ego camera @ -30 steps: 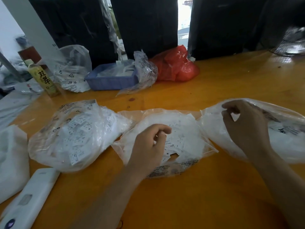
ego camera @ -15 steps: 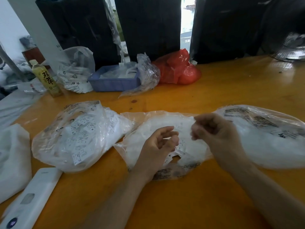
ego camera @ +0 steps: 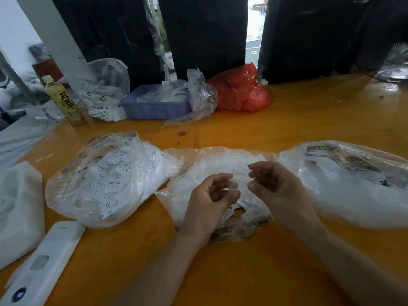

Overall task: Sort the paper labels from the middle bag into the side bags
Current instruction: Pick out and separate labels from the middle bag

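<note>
While both hands hover close together over the crinkly clear middle bag [ego camera: 212,164] of small white paper labels [ego camera: 240,204], the left hand [ego camera: 212,195] pinches one thin label and the right hand [ego camera: 273,184] curls, holding nothing I can see. Soft, lumpy side bags, the left bag [ego camera: 106,177] and the right bag [ego camera: 353,184], sit on the smooth orange tabletop [ego camera: 242,272].

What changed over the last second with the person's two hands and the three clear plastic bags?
The right hand left the clear right bag, where it was a second ago, and came across over the clear middle bag, fingers curled, close to the left hand. The left hand turned palm up and appears to pinch a thin paper label. All three bags, the clear left bag included, stayed where they were.
</note>
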